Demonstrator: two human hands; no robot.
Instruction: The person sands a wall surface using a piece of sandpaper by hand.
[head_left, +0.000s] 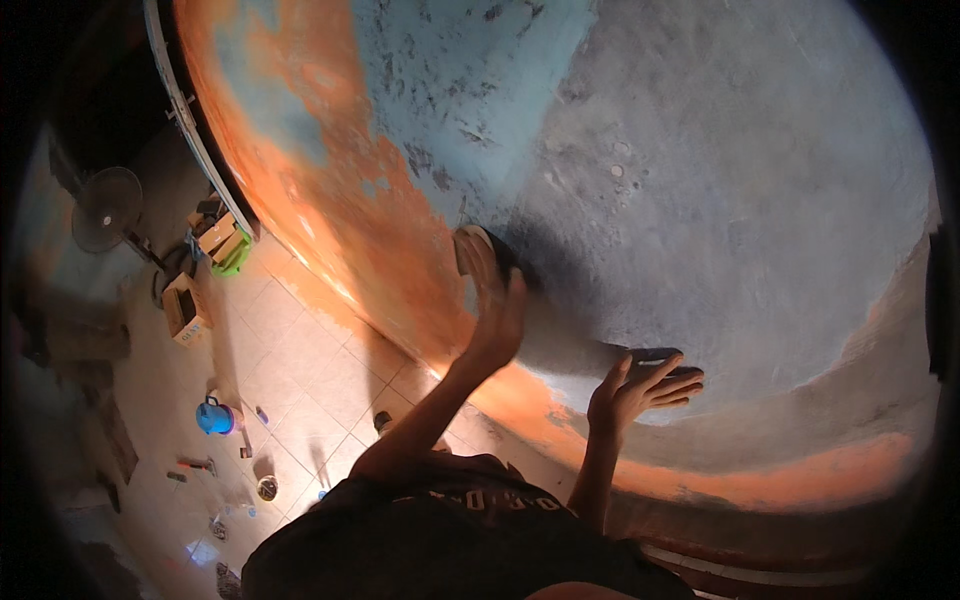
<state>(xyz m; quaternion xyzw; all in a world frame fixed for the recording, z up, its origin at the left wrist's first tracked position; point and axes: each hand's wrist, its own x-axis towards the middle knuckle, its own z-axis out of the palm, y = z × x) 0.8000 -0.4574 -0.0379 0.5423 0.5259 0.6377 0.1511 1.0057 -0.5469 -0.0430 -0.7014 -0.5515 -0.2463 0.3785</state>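
In front of me a plastered wall (720, 217) shows grey, pale blue and orange patches, some flaking or scuffed. My left hand (495, 307) presses a small thin pad (463, 255) against it, fingers laid over the pad. The pad may be folded sandpaper; most of it is hidden. Lower and to the right is my right hand (641, 394), its fingers spread and nothing visible in them. It is at the wall, but I cannot tell whether the palm touches. Both hands throw dark shadows on the grey area.
On the tiled floor (307, 382) at left stand a pedestal fan (109, 210), an open cardboard box (187, 307) and a blue jug (215, 416). A hammer (196, 465) and a round tin (267, 489) lie nearer. A pale strip (196, 142) borders the wall's left edge.
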